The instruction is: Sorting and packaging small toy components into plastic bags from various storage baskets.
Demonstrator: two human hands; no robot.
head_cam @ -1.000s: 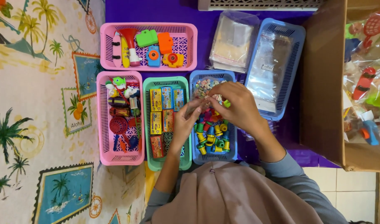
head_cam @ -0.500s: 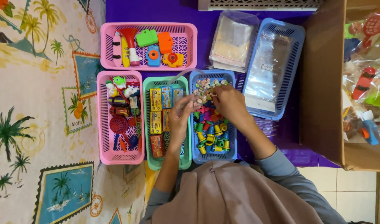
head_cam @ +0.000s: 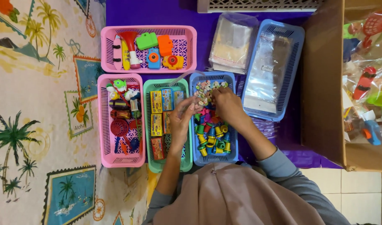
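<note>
Both my hands are over a small blue basket that holds colourful little toy pieces, with pastel pieces heaped at its far end. My left hand reaches in from the green basket's side, and its fingers are pinched on a small piece beside the pastel heap. My right hand lies palm down with its fingertips buried in the heap. What it grips is hidden. The green basket just to the left holds small yellow and blue boxes.
A pink basket of mixed toys stands at the left, and another pink basket of toy cameras and a horn at the back. A large blue basket holds clear bags. A cardboard box of wrapped toys stands on the right.
Both hands have moved from the middle of the small blue basket toward its far end, onto the pastel heap. The baskets have stayed put.
</note>
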